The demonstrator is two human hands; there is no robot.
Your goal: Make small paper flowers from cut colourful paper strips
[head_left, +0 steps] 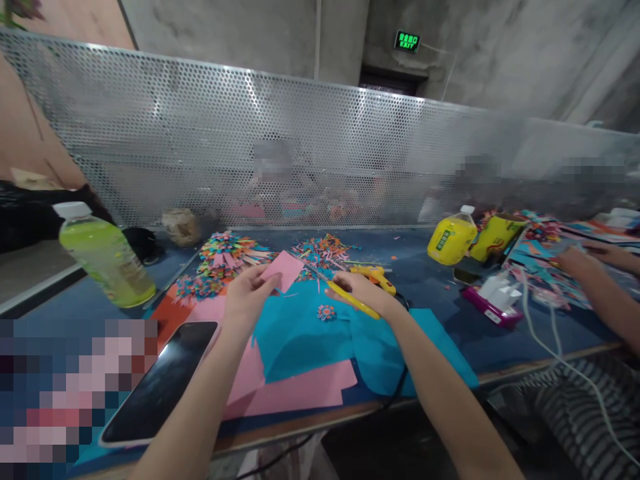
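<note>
My left hand [246,295] pinches a small pink paper piece [283,269] and holds it up over the table. My right hand [361,291] is closed around yellow-handled scissors [351,300], whose blades point left toward the pink piece. Below both hands lie sheets of blue paper [295,333] and pink paper [300,390]. A small finished paper flower [326,312] rests on the blue sheet. A yellow glue gun [374,275] lies just behind my right hand.
A green drink bottle [105,255] stands at the left and a black phone [160,383] lies near the front edge. Piles of coloured paper scraps [227,257] sit by the perforated metal screen [200,140]. Another person's arms [600,280], yellow bottles [451,239] and a white cable [555,333] are at the right.
</note>
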